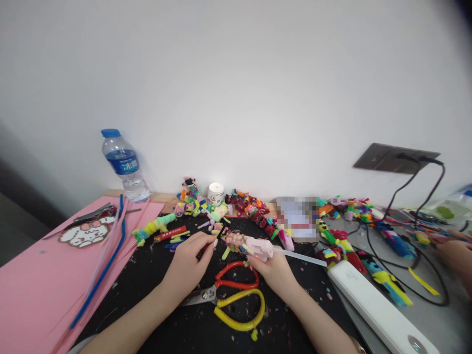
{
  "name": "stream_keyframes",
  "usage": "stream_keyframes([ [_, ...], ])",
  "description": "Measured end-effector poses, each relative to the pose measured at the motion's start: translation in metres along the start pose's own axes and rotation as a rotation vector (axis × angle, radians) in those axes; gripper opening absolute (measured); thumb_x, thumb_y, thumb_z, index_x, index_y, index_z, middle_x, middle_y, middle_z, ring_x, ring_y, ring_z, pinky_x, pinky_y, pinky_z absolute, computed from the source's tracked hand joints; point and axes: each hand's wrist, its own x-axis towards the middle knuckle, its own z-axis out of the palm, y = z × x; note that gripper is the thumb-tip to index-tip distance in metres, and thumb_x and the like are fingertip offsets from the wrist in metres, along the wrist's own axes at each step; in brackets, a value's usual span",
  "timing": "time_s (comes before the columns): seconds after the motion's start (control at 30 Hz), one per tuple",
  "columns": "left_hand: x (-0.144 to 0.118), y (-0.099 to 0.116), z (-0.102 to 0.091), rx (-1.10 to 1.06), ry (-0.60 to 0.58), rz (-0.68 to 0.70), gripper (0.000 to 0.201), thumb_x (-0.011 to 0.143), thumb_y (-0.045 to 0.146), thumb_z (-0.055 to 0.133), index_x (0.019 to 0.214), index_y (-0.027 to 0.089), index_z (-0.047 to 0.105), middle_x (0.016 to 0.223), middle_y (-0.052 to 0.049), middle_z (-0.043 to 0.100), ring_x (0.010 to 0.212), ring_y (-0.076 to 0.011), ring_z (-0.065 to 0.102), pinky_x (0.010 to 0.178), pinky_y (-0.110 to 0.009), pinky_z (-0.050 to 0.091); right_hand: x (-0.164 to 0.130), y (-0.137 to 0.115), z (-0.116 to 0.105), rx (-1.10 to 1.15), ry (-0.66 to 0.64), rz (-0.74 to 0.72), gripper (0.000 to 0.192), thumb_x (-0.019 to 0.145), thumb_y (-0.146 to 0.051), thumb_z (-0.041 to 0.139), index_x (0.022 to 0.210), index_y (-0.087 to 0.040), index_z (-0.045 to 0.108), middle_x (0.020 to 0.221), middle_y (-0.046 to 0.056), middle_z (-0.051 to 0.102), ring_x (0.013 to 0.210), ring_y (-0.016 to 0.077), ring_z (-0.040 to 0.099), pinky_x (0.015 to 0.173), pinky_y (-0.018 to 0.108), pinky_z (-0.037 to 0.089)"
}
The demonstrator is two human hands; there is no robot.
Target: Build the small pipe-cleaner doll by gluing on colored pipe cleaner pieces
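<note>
In the head view, the right hand (275, 268) is wrapped closed around the handle of a pale pink glue gun (258, 247), whose clear glue stick (302, 257) juts out toward 3 o'clock, while the left hand (190, 258) pinches with thumb and fingertips the near end of a small multicoloured pipe-cleaner piece (233, 240) that meets the gun's nozzle. That piece sits just above the centre of the black mat (155, 275), between the two hands. At 6 o'clock from it lie scissors with a red and a yellow loop handle (236, 295), flat on the mat and just below the hands. A pink sheet (33, 275) with blue pipe cleaners (106, 265) lies at 9 o'clock, a water bottle (125, 164) at 10 o'clock. Finished colourful twists (250, 204) line the wall at 12 o'clock. A white power strip (379, 309) runs toward 4 o'clock, and another person's hand (455, 255) shows at 3 o'clock.
</note>
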Motion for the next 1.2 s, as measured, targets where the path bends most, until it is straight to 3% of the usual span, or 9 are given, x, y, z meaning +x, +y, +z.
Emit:
stream_keyframes([
  [0.53, -0.0017, -0.0016, -0.0006, 0.013, 0.011, -0.008, 0.017, 0.089, 0.018, 0.048, 0.083, 0.016, 0.064, 0.082, -0.005, 0.067, 0.077, -0.0177, 0.062, 0.072, -0.027, 0.048, 0.0009, -0.0042, -0.0031, 0.051, 0.043, -0.006, 0.015, 0.074, -0.024, 0.062, 0.085, -0.017, 0.069, 0.087, 0.008, 0.075, 0.08, 0.0251, 0.071, 0.075, 0.036, 0.057],
  [1.2, -0.0019, -0.0043, -0.0008, 0.034, 0.013, -0.021, 0.018, 0.088, 0.019, 0.048, 0.083, 0.017, 0.065, 0.083, -0.006, 0.068, 0.079, -0.0184, 0.063, 0.075, -0.028, 0.049, 0.0006, -0.0086, -0.0052, -0.027, 0.083, 0.031, 0.021, 0.075, -0.027, 0.058, 0.088, -0.016, 0.07, 0.091, 0.01, 0.075, 0.084, 0.0272, 0.07, 0.077, 0.039, 0.056],
])
